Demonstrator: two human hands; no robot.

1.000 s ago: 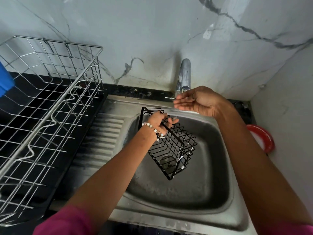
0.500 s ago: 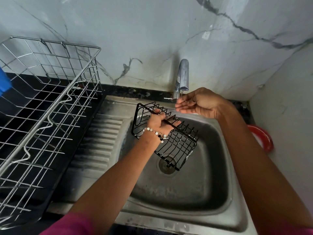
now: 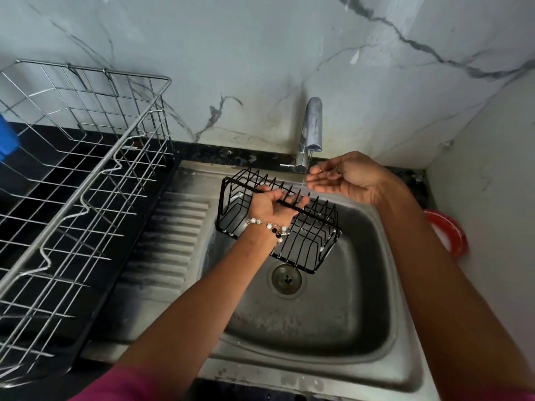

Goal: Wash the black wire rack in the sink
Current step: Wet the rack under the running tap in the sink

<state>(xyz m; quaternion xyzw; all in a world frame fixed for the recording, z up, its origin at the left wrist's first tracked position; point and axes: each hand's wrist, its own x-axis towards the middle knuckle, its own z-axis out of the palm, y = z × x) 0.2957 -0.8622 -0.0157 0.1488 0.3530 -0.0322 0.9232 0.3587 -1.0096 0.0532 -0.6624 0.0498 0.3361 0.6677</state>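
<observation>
My left hand (image 3: 273,205) is curled round the near top bar of the black wire rack (image 3: 279,219), fingers hooked over the wire, holding it tilted above the sink basin (image 3: 333,314), free of the basin floor. The rack hangs at about eleven o'clock from the drain (image 3: 286,278), its far rim just under the tap. My right hand (image 3: 344,178) sits at two o'clock from the left, palm up and fingers relaxed and apart, cupped beneath the thin stream falling from the chrome faucet (image 3: 311,131); it grips nothing.

To do this well, I judge I should bring the rack's far wires directly into the stream and rub along them with the wet right hand, turning the rack with the left wrist so each side passes under the water. The flow looks weak, so slow passes and a firm grip on the slick wire matter; a slip would drop it onto the drain.

Further out, at nine o'clock, a steel wire dish drainer (image 3: 81,175) stands on the black counter, and a red plate (image 3: 447,233) rests on edge at three o'clock.

My left wrist, with its bead bracelet (image 3: 269,225), covers part of the rack's near side, so I cannot tell whether suds or dirt cling there. The pale flecks on the lower wires could be droplets or foam. A blue thing (image 3: 7,138) at the left edge is cut off, and the tap's handle is hard to make out.
</observation>
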